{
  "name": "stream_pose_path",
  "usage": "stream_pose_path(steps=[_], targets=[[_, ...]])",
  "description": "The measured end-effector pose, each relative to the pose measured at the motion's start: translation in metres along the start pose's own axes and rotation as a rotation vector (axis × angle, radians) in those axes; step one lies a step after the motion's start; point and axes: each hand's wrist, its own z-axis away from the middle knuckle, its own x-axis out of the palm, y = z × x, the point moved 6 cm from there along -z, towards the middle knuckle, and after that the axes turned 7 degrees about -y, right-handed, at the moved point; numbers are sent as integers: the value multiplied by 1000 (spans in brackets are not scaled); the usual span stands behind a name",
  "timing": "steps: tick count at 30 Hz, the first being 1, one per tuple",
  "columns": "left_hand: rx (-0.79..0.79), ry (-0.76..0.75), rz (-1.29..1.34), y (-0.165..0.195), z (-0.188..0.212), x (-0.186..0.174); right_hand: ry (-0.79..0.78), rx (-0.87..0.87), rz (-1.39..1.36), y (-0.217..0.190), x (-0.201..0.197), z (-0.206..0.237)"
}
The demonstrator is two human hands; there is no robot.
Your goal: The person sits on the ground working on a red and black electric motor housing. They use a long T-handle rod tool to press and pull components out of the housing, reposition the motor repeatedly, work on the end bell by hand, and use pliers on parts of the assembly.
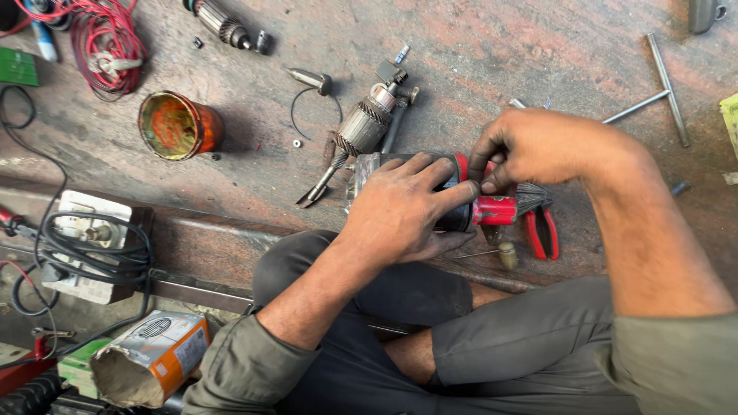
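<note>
Red-and-black motor housing (453, 201) held just above the lap, over the floor's edge. Left hand (400, 211) wrapped tight round it; right hand (538, 146) pinching the red end. Greasy grip, could slip onto the pliers (542, 230) underneath.

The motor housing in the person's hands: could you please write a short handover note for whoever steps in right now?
Left hand grips the dark motor housing from above, held over the floor.
Right hand pinches the red end piece at the housing's end, fingertips at the joint.
Red-handled pliers lie just under the right hand; a bare armature lies beyond the housing; a T-handle wrench is further right.
Done: red piece sits against the housing.
Left: whether it is fully seated cannot be told.
</note>
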Motion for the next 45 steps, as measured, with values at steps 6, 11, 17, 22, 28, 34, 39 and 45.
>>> stream_pose_path(steps=[6,11,17,22,28,34,39,45], targets=[[-14,-15,13,-1,1,2,-75,-3,-119,7,2,-6],[-15,-4,16,-1,2,2,-96,-42,-170,11,4,-10],[2,19,8,1,2,0,-115,-112,-125,18,8,-21],[6,17,-17,4,0,-2,-24,-125,-43,26,15,-28],[-1,41,-42,13,2,-10,259,-107,159,12,20,-15],[-15,53,-55,26,4,-13,420,49,276,11,24,-8],[-18,35,-100,38,3,-12,364,-223,334,7,19,-23],[-70,35,-123,44,6,-8,217,-246,123,6,11,-8]])
